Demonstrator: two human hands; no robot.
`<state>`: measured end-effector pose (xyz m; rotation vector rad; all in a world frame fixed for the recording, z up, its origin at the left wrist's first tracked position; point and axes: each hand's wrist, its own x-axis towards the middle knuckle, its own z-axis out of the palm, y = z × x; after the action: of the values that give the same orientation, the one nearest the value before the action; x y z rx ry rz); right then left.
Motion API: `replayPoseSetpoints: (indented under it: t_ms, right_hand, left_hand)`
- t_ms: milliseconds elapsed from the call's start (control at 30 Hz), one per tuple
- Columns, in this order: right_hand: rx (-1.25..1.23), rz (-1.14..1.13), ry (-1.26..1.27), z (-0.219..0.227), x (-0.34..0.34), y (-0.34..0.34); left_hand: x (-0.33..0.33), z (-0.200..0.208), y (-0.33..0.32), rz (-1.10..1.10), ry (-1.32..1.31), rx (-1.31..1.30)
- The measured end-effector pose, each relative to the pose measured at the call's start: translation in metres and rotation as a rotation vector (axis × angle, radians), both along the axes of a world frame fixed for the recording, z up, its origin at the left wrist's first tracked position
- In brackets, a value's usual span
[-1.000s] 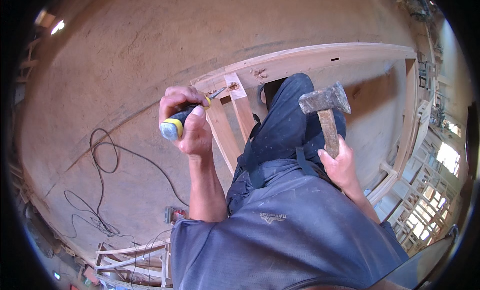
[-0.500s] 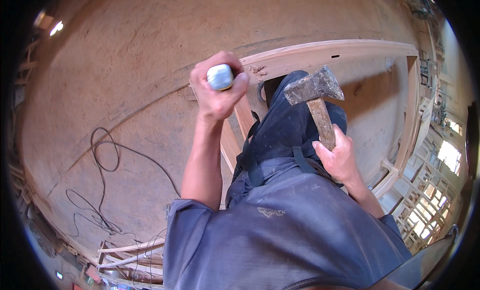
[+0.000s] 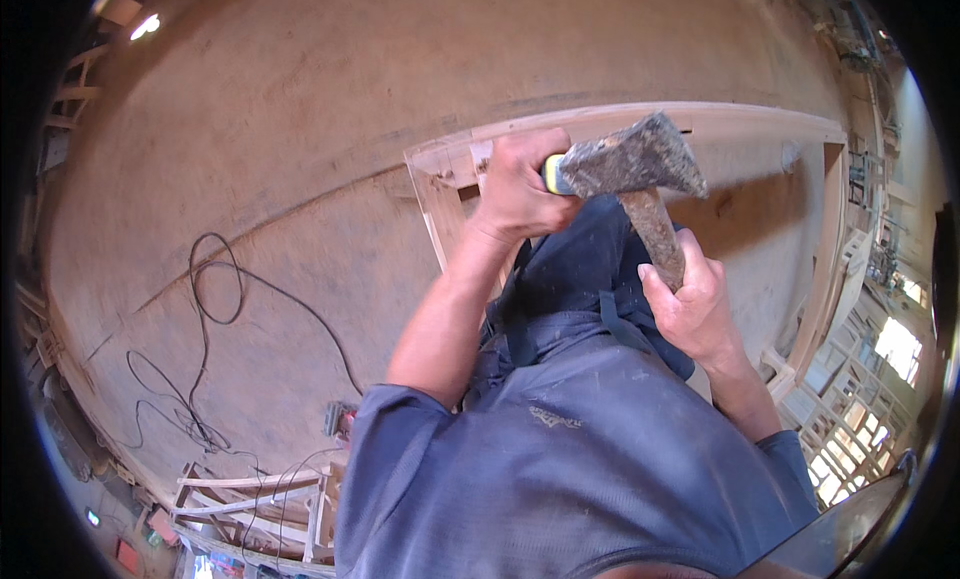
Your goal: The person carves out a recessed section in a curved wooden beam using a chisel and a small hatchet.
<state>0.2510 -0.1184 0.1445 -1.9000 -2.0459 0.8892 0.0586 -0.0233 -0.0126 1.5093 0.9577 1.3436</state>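
My left hand (image 3: 522,184) is closed around a chisel (image 3: 553,175) with a yellow and dark handle; its blade is hidden behind my fist and I infer the tool's kind from the metal-capped end. My right hand (image 3: 692,297) grips the short wooden handle of an axe (image 3: 632,159), whose worn grey head has its blunt end right at the chisel's capped end. Whether they touch, I cannot tell. Both are above a pale wooden frame (image 3: 600,118), near its corner by my left hand. My dark-trousered legs (image 3: 590,254) are over the frame.
A black cable (image 3: 204,324) lies looped on the brown floor at left. Curved wooden pieces (image 3: 250,509) are stacked at lower left, beside a red and grey power tool (image 3: 340,419). Slatted wooden frames (image 3: 850,434) stand along the right.
My left hand has moved right with the chisel, turning it so the capped end meets the axe head in view. The axe has shifted slightly right.
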Motion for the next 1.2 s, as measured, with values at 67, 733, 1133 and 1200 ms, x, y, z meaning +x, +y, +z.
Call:
replayPoseSetpoints:
  t_ms: [67,733,1133,1200]
  right_hand:
    - [-0.029,-0.073,-0.005,0.000,0.000,-0.008]
    - [-0.215,-0.662,0.251,-0.010,0.037,-0.037]
    - [-0.301,-0.705,0.277,-0.022,0.037,-0.040]
    - [-0.303,-0.698,0.288,-0.023,0.038,-0.037]
  left_hand:
    - [-0.033,0.007,0.008,-0.210,0.001,-0.081]
    - [0.079,0.029,0.017,0.104,0.426,-0.210]
    - [-0.116,0.019,0.015,0.178,-0.706,-0.167]
    - [-0.107,0.016,0.017,0.078,-0.728,-0.194]
